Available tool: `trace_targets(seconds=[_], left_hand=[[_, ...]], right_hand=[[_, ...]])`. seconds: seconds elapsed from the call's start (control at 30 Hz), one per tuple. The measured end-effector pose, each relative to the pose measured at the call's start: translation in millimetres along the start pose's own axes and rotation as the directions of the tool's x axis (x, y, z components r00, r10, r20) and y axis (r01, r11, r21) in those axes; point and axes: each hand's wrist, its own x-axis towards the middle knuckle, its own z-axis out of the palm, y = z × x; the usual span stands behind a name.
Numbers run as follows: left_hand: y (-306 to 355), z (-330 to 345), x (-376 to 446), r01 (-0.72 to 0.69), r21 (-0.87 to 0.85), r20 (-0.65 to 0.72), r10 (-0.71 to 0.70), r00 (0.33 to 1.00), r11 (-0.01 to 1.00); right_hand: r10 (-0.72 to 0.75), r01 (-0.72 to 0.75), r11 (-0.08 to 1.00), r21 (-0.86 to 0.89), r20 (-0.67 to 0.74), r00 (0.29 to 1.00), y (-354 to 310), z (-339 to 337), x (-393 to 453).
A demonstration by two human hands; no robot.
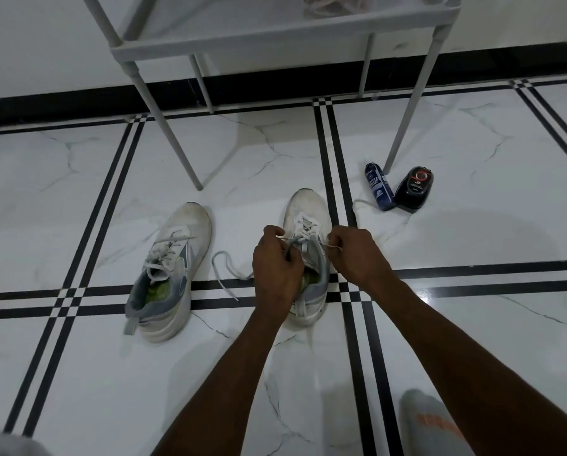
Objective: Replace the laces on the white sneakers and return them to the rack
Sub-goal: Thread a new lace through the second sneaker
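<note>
Both sneakers sit on the floor below the rack [275,31]; the right sneaker [307,258] is between the hands so its lace [224,274] can be threaded, left hand [275,261] and right hand [354,251] each curled, pinching a lace end. It points toe to 12 o'clock, heel 6; the left sneaker [170,271] at its 9 o'clock tilts toward 1

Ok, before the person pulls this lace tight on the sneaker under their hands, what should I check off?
1. Left hand grips a lace strand at the worn white mesh sneaker: ok.
2. Right hand pinches the thin lace: ok.
3. Lower eyelets crossed: ok.
4. Top eyelets threaded: cannot tell, hands cover them.
5. Loose lace tail on the tile clear of the second white sneaker: ok.
6. Sneakers back on grey metal rack: not ok.
</note>
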Motion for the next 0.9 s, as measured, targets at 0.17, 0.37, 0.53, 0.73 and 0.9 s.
trace_targets(seconds=[0.17,0.37,0.53,0.73,0.9], left_hand=[[-0.1,-6.5,0.7,-0.047,0.040,0.005,0.046,0.999,0.998],[25.2,-19.2,31.2,-0.193,-0.150,0.266,0.228,0.937,0.970],[56.5,-13.1,48.4,-0.143,-0.250,0.422,0.241,0.874,0.958],[45.1,-19.3,66.0,-0.177,-0.237,0.305,0.246,0.920,0.955],[58.8,-13.9,73.7,-0.221,0.014,0.222,0.212,0.952,0.975]], right_hand=[[0.122,-0.134,0.985,0.106,0.114,0.986,1.9,-18.3,-0.6],[0.137,-0.239,0.856,0.459,0.246,0.960,-30.4,-67.0,1.1],[0.132,-0.204,0.824,0.529,0.170,0.976,-33.1,-97.3,2.8],[0.118,-0.198,0.835,0.514,0.185,0.976,-24.4,-94.1,1.6],[0.103,-0.189,0.841,0.508,0.193,0.976,-23.3,-88.3,4.9]])
